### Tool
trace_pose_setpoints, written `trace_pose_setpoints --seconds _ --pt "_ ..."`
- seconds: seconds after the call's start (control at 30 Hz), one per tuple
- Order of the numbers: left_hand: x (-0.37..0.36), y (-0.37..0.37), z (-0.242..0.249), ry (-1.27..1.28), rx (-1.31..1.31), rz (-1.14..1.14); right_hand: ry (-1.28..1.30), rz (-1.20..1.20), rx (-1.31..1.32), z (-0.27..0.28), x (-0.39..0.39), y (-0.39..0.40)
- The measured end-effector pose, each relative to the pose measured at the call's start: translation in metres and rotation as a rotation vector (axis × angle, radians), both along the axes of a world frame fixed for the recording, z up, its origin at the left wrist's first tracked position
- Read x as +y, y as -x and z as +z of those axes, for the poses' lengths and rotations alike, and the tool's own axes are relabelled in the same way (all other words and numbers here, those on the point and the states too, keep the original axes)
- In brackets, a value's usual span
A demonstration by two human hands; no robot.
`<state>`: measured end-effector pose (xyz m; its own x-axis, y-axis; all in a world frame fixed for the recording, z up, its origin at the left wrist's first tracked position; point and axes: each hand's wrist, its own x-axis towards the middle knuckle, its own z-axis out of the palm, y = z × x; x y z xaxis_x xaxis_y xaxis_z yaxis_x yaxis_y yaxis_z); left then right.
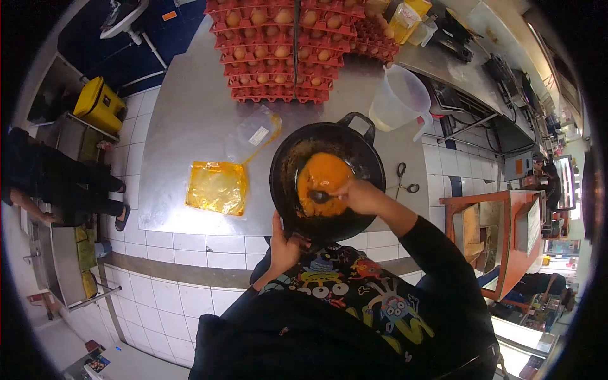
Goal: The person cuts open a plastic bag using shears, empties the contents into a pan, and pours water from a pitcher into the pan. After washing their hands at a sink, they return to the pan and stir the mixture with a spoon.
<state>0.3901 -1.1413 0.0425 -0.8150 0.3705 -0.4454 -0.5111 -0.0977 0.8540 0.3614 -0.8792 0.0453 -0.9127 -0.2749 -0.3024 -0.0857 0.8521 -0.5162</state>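
Observation:
A black wok (pixel 288 158) stands at the front edge of the metal table, with a thick orange mixture (pixel 329 170) inside. My right hand (pixel 361 197) reaches over its right side, fingers closed on a dark spoon (pixel 320 197) whose bowl rests in the mixture. My left hand (pixel 285 248) grips the near-left rim of the wok, thumb up along the side. Left of the wok lie a flat plastic bag smeared yellow (pixel 217 189) and a clear packet with a white label (pixel 258 135).
Red trays of eggs (pixel 272 54) are stacked at the table's back. A translucent pitcher (pixel 399 98) stands behind the wok, and scissors (pixel 405 179) lie to its right. A person (pixel 57 174) stands at the far left, near a yellow bin (pixel 100 106).

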Motion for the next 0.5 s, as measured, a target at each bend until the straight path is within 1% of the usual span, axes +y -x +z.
trace_pose_setpoints --seconds 0.03,0.07,0.1,0.13,0.2,0.27,0.3,0.37,0.43,0.47,0.5 --pt "0.002 0.0 0.001 -0.004 -0.002 0.002 -0.004 0.002 -0.002 0.021 -0.014 -0.005" --pt "0.003 -0.002 0.002 -0.017 -0.012 0.032 -0.221 0.021 -0.056 0.059 -0.042 -0.016" --pt "0.004 -0.002 0.003 -0.029 -0.021 0.064 -0.438 0.042 -0.109 0.079 -0.061 -0.026" --pt "0.004 -0.002 0.0 -0.03 -0.027 0.068 -0.439 0.047 -0.113 0.075 -0.067 -0.036" --pt "0.001 -0.002 -0.01 -0.02 0.069 0.007 -0.411 0.023 0.123 0.063 -0.075 -0.049" --pt "0.001 -0.004 -0.011 0.005 0.108 -0.002 -0.445 0.011 0.122 0.06 -0.08 -0.046" --pt "0.0 -0.005 -0.012 0.033 0.15 -0.013 -0.469 -0.03 0.074 0.059 -0.082 -0.04" --pt "0.0 -0.002 -0.012 -0.009 0.126 0.008 -0.493 -0.072 0.032 0.056 -0.076 -0.028" --pt "0.001 -0.002 -0.011 -0.052 0.098 0.026 -0.166 -0.192 0.059 0.039 -0.053 -0.015" --pt "0.003 -0.003 -0.009 -0.058 0.047 0.053 -0.166 -0.191 0.06 0.034 -0.04 -0.009" --pt "0.002 -0.002 -0.007 -0.061 -0.004 0.08 0.013 -0.177 -0.027 0.03 -0.027 -0.004"
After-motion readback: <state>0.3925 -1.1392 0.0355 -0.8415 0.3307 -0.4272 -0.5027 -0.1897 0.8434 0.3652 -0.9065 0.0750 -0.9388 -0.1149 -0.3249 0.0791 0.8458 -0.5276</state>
